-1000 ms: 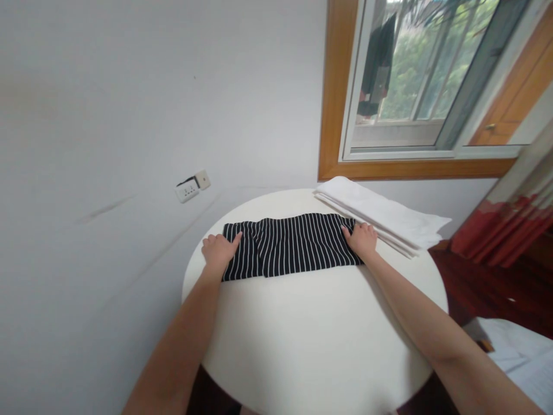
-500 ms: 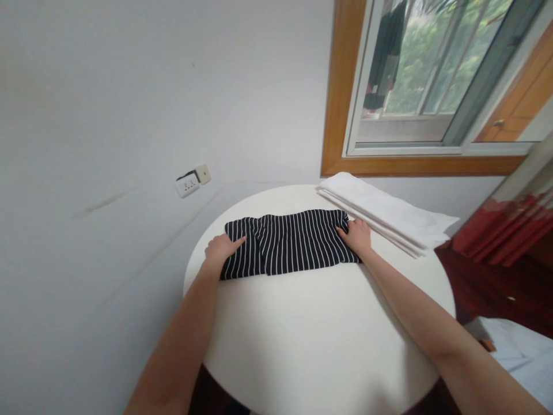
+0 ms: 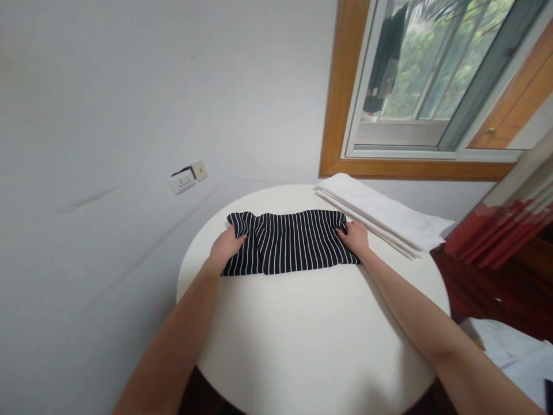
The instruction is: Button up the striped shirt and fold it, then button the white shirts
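Observation:
A black cloth garment with white stripes [image 3: 298,242], folded into a wide strip, lies across the round white table [image 3: 311,334]. What kind of garment it is, I cannot tell. My left hand [image 3: 227,245] grips its left end, thumb on top and the other fingers tucked underneath, and the fabric there is bunched up. At the opposite end, my right hand [image 3: 356,236] is closed on the right edge, which is puckered near the thumb. The fingers under the cloth are hidden on both sides.
Folded white cloth [image 3: 380,213] lies at the table's back right, just behind my right hand. A wall with a socket [image 3: 182,181] rises to the left, and a wood-framed window [image 3: 401,167] is behind. Red and white curtain [image 3: 484,230] hangs at the right.
My left hand has closed more on the left end of the striped garment, which now bunches and lifts slightly. My right hand stays at the right end. The view has shifted slightly.

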Motion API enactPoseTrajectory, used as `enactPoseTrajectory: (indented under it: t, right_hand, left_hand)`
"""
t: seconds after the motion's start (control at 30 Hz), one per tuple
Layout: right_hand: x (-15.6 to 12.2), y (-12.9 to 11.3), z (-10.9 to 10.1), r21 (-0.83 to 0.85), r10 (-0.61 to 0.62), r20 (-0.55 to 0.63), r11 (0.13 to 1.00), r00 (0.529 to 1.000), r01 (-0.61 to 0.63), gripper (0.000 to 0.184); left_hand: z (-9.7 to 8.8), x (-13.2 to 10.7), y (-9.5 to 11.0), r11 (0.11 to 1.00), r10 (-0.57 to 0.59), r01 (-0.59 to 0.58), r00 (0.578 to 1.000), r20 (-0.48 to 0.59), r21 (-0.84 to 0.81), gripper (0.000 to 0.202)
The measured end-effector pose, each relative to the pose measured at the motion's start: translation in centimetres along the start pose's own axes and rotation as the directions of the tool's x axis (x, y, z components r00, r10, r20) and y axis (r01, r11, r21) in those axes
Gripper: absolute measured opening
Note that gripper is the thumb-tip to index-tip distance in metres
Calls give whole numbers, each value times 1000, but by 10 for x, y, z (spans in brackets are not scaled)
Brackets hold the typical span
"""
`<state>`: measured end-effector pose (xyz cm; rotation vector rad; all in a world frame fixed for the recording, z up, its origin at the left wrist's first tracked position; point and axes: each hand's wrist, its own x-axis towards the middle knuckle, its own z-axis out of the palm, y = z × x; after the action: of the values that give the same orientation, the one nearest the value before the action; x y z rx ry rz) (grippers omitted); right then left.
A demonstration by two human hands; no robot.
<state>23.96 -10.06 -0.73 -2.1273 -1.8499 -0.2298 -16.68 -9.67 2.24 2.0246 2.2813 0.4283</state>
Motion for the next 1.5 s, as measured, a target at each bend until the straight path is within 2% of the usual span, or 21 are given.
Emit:
enactPoseTrajectory:
  t: [0.17, 0.3, 0.4, 0.73, 1.0, 1.17, 1.33, 1.4, 1.5]
  right_hand:
    - [-1, 3, -3, 61, -29, 6, 998, 1000, 28, 39]
    - [-3, 5, -5, 123, -30, 78, 992, 996, 20, 43]
    - [-4, 5, -7, 105, -20, 130, 994, 991, 6, 47]
    - [-1, 13, -12, 41, -47, 156, 998, 987, 42, 49]
    - [-2, 24, -19, -3, 19, 140, 1000, 990, -19, 57]
    - [-5, 35, -21, 8, 58, 110, 998, 992, -59, 68]
    - [-8, 37, -21, 1, 87, 93, 996, 992, -87, 71]
    - [-10, 36, -21, -6, 97, 82, 995, 992, -96, 70]
    - [-11, 35, -21, -8, 110, 72, 994, 991, -110, 69]
  left_hand:
    - [-2, -4, 6, 1000, -23, 23, 999, -24, -3, 46]
    - [0, -4, 7, 1000, -5, 5, 1000, 10, 29, 46]
    - [3, -2, 8, 999, 0, -1, 999, 32, 38, 50]
    - [1, 8, -13, 997, -28, 25, 999, 46, 69, 50]
    - [-3, 5, -13, 992, -33, 32, 999, 9, 125, 55]
    - [-11, -1, -15, 973, -26, 34, 999, -36, 228, 59]
    - [-24, -16, 5, 969, 22, 10, 992, -128, 246, 63]
    - [-27, -21, 13, 976, -15, 31, 997, -75, 214, 67]
    - [-27, -25, 14, 970, -128, 103, 987, 100, 218, 74]
